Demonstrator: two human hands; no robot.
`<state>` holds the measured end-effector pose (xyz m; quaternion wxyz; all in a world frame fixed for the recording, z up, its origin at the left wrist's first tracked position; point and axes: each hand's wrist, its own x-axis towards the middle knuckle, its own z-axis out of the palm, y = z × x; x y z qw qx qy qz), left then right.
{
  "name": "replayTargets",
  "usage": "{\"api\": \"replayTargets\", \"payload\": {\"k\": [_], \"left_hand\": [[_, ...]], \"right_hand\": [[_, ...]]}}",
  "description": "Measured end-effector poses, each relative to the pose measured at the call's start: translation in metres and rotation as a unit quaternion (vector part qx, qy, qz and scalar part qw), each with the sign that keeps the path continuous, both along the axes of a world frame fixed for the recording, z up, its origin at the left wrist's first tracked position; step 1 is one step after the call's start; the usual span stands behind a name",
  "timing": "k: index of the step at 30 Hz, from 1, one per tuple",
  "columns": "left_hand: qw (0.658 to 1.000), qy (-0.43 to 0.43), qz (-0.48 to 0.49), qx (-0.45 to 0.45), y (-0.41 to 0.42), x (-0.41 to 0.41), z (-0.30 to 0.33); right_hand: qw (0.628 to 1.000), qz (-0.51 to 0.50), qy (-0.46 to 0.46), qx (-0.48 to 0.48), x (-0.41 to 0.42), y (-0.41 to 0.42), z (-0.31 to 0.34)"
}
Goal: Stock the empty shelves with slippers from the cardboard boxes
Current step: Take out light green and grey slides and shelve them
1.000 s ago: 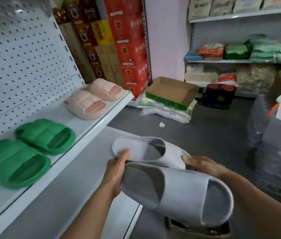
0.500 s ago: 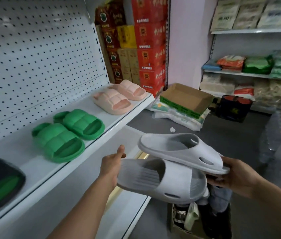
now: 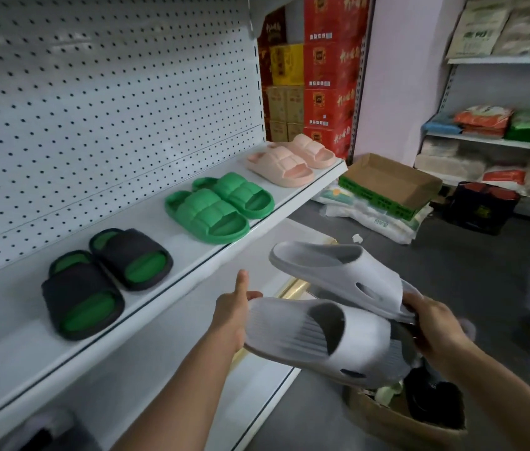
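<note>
Left hand: cupped under the toe end of the lower grey slipper, thumb raised, fingers hidden beneath the sole. Slipper lies at 3 o'clock of this hand, touching it.

Right hand: fingers curled round the near end of the upper grey slipper, which slants away toward 10 o'clock; whether this hand also bears the lower slipper cannot be told.

Change: a second ago the two slippers lay stacked and close together; they now stand fanned apart, one to each hand, and the view has swung left to take in a black-and-green pair. Judgement: the pair is split for placing, carry step nearly done.

Shelf, at 11 o'clock of the left hand, near: holds the black-and-green pair, a green pair and a pink pair in a row. Bare shelf shows further left, at 9 o'clock; likely the next slot.

Cardboard box, at 6 o'clock of the right hand, on the floor: dark contents, not clearly made out.
</note>
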<state>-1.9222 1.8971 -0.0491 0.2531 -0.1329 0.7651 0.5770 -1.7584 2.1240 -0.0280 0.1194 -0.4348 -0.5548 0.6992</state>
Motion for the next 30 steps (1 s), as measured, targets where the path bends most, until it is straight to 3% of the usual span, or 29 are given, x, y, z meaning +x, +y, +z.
{"api": "replayTargets", "payload": {"k": [3, 6, 8, 11, 14, 17, 22, 30], "left_hand": [[0.993, -0.055, 0.053, 0.095, -0.023, 0.014, 0.007], [0.947, -0.105, 0.141, 0.27, -0.041, 0.033, 0.021], [0.911, -0.087, 0.188, 0.356, -0.046, 0.048, 0.035], [0.888, -0.016, 0.198, 0.414, -0.053, 0.071, 0.051], [0.906, 0.056, 0.155, 0.39, -0.059, 0.09, 0.055], [0.922, 0.069, 0.115, 0.362, -0.067, 0.115, 0.053], [0.921, 0.14, 0.085, 0.353, -0.099, 0.148, 0.054], [0.918, 0.214, 0.199, 0.267, -0.207, 0.173, 0.056]], "right_hand": [[0.998, -0.05, 0.003, 0.023, 0.006, -0.025, -0.002], [0.994, -0.113, 0.013, -0.002, 0.011, -0.046, -0.001], [0.989, -0.143, 0.018, -0.024, 0.011, -0.054, -0.001], [0.989, -0.139, 0.047, -0.031, 0.001, -0.07, 0.003], [0.99, -0.111, 0.08, -0.031, -0.01, -0.097, 0.026], [0.991, -0.057, 0.124, -0.012, -0.018, -0.13, 0.038], [0.982, 0.031, 0.183, -0.03, -0.022, -0.183, 0.051], [0.943, 0.191, 0.232, -0.143, -0.014, -0.258, 0.05]]}}
